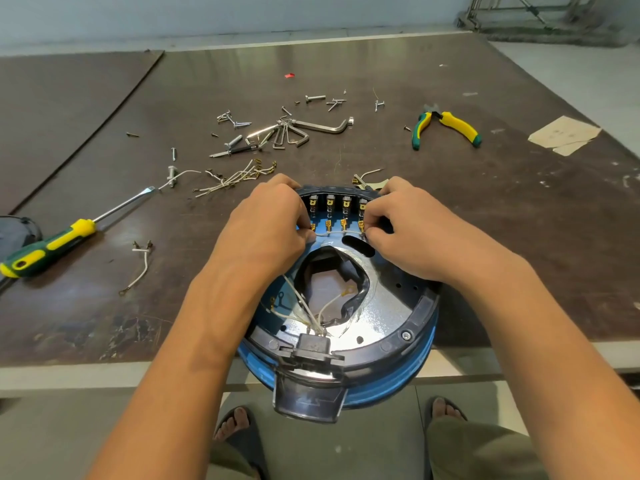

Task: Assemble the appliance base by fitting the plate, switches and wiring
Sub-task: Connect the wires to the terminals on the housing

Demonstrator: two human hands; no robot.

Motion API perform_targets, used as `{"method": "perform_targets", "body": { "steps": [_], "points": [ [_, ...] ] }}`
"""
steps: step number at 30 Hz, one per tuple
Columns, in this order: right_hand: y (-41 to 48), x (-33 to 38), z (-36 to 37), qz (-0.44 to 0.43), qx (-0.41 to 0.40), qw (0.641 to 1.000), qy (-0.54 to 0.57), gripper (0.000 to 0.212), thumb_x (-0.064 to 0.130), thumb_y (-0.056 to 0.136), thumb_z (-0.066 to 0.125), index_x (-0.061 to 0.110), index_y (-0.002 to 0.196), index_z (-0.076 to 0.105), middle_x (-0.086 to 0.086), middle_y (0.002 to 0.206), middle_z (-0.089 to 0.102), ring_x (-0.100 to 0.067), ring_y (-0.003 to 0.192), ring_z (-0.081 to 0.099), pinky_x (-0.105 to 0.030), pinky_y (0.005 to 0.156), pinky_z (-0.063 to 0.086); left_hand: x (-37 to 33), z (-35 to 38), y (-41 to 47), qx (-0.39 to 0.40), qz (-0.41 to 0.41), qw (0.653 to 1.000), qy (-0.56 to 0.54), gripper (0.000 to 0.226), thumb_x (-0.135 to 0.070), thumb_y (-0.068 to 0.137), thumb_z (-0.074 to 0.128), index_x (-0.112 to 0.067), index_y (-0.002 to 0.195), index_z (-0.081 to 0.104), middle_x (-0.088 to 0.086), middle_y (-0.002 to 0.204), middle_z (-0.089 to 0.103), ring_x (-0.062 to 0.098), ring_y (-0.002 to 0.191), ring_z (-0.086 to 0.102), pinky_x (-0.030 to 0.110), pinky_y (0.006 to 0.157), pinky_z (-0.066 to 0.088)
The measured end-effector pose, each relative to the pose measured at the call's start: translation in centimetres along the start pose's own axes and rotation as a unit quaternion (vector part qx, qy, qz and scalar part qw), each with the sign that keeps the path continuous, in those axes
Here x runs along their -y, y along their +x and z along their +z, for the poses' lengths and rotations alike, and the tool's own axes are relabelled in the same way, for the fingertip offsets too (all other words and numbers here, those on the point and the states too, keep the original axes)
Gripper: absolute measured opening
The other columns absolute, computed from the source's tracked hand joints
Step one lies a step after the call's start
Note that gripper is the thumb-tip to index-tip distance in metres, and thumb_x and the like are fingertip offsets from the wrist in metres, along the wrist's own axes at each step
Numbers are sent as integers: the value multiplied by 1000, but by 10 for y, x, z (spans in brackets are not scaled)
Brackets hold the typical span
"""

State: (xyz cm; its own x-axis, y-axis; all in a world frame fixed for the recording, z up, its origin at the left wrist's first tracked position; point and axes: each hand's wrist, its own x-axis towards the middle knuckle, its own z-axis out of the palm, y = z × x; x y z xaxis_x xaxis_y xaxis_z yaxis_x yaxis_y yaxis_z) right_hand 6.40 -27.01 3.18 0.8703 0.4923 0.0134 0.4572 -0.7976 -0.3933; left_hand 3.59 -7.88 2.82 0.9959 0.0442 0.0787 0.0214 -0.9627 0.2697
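The appliance base [398,327] overhangs the near edge of the table [519,237]. My left hand [263,223] and right hand [408,230] each pinch an end of the white wire [337,233] at the base's far rim, stretched along the switches [337,206], probably to push terminals on.

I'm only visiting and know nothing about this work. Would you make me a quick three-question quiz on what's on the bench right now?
1. True or false: the pliers lie on the table, to the right of the appliance base.
2. Which tool lies at the left of the table? A) hammer B) screwdriver C) saw
3. Fill in: the left hand and the right hand pinch a white ____ that runs along the brass terminals.

Key: 1 true; 2 B; 3 wire.
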Motion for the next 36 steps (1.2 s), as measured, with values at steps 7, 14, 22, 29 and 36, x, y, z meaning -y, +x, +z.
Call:
{"method": "perform_targets", "body": {
  "steps": [7,14,22,29,36],
  "points": [
    [0,-2,0,5,-21,1000,5,18,23,95,53,26,82,65,0,99,48,-22,87,54,-37,73,47,1,-2,-1,-12,7,1000,-5,11,-27,87,75,-22,95,80,-2,137,51,20,117,52,35,80,44],
    [-1,1,0,11,-24,1000,-1,20,23,95,50,20,83,66,-4,102,51,-26,86,57,-42,76,51,1,0,0,-23,11,1000,5,13,-26,91,70,-16,97,78,1,127,51,24,112,53,34,77,41],
    [0,4,0,12,-2,999,-41,20,25,94,54,16,81,67,-4,96,44,-26,79,56,-34,64,42,2,3,2,-31,25,999,32,19,-27,95,64,-14,103,75,4,121,52,26,109,53,40,81,46],
    [2,3,1,21,19,997,-68,21,27,97,49,18,81,60,-4,98,37,-20,68,49,-30,53,29,2,5,3,-28,12,999,33,20,-29,95,63,-16,103,75,4,118,50,26,109,51,39,82,46],
    [2,4,0,17,30,996,-83,23,29,100,46,19,87,61,-4,103,38,-18,67,48,-33,57,33,2,6,6,-22,1,999,45,22,-29,95,62,-16,106,75,3,119,49,24,109,50,37,80,45]
  ]
}}
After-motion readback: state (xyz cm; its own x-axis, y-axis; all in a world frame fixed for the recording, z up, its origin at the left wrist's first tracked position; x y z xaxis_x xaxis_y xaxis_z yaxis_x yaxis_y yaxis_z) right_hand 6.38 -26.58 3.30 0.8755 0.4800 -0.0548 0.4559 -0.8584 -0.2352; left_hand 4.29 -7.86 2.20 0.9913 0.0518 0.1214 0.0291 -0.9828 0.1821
